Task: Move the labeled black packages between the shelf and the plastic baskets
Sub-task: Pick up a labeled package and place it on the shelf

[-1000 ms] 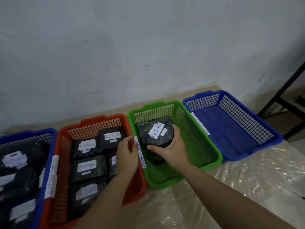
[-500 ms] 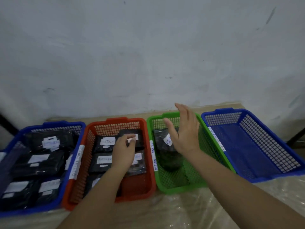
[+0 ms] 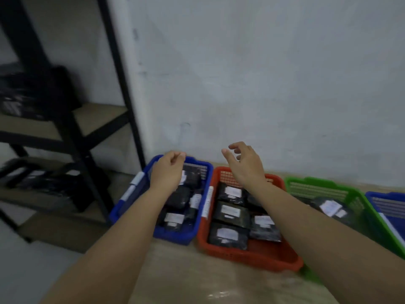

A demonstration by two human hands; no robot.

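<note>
- Nothing held in either hand: left hand [image 3: 167,170] raised over the far end of the left blue basket [image 3: 198,224], fingers loosely curled with thumb near fingertips; right hand [image 3: 245,164] raised over the far rim of the red basket [image 3: 258,255], fingers relaxed and spread.
- Labeled black packages [image 3: 230,212] lying flat in the red basket, labels up; more in the left blue basket; one package [image 3: 331,208] in the green basket [image 3: 317,187]; a second blue basket [image 3: 385,202] cut off at the right edge.
- More black packages, blurred, on the dark shelf [image 3: 72,137] at left, on an upper level and a lower one.
- Judged step: reaching leftward toward the shelf for the next package, both arms lifted clear of the baskets.
- To do it well: pick one package near the shelf's front edge, pinch across its short sides, draw it straight out past the upright post.
- Keep the label face up for reading before choosing a basket.
- Watch for slick wrap slipping and for neighbouring packages dragged off the shelf.
</note>
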